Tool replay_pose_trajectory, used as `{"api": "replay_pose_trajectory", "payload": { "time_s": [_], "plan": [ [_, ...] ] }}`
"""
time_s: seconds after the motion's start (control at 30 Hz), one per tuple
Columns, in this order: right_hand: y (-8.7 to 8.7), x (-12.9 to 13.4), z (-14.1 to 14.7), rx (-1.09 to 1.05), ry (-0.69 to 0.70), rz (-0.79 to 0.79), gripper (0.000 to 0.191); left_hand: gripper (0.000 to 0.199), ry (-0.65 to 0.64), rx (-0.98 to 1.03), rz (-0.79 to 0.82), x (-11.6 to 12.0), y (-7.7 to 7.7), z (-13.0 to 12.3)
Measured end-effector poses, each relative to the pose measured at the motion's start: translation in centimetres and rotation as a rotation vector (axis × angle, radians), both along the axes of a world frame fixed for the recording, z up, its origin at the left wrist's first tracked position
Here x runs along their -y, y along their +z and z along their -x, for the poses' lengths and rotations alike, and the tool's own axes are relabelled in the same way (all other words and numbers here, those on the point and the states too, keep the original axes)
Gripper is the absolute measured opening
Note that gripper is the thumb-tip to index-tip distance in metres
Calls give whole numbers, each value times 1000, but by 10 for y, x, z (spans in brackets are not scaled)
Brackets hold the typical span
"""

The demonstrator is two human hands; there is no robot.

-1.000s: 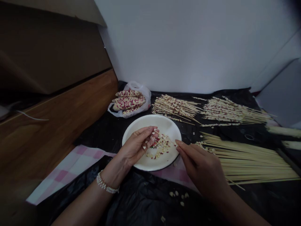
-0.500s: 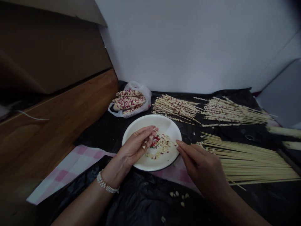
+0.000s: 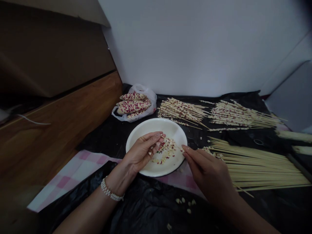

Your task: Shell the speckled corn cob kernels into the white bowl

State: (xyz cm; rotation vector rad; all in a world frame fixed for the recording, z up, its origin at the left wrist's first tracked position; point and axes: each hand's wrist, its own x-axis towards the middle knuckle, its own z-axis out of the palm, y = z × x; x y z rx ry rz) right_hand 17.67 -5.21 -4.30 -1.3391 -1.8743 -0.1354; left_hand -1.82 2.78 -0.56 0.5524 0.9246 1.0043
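Found a thin stick (image 3: 179, 148) above the bowl (image 3: 146, 126), toward its right side. Noted right hand (image 3: 208, 169) pinched on it, thumb to forefinger; left hand (image 3: 143, 149) curled, thumb and fingertips closed around its other end. Judged light, springy, easily split; best held close behind the point. Judged kernels (image 3: 168, 151) in bowl small, firm, possibly slippery. Observed wrinkled black plastic (image 3: 136, 208) beneath, with checked cloth (image 3: 83, 165) partly showing. Observed bare sticks (image 3: 263, 169) at right, corn cobs (image 3: 134, 106) bagged behind, wooden board (image 3: 73, 117) left, pale wall (image 3: 185, 45) beyond. Recorded dim light.

We list: one pale wall (image 3: 185, 48), behind; one wooden panel (image 3: 73, 120), brown-grained, at left; light, dim.
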Motion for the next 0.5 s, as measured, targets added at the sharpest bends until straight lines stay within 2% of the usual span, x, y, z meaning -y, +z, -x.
{"api": "replay_pose_trajectory", "payload": {
  "time_s": [0.3,0.5],
  "plan": [
    [-1,1,4,-23,6,-23,25,15,-56,0,33,-2,0,2],
    [-3,4,6,-36,11,30,28,18,-66,-45,32,-1,-1,0]
  ]
}}
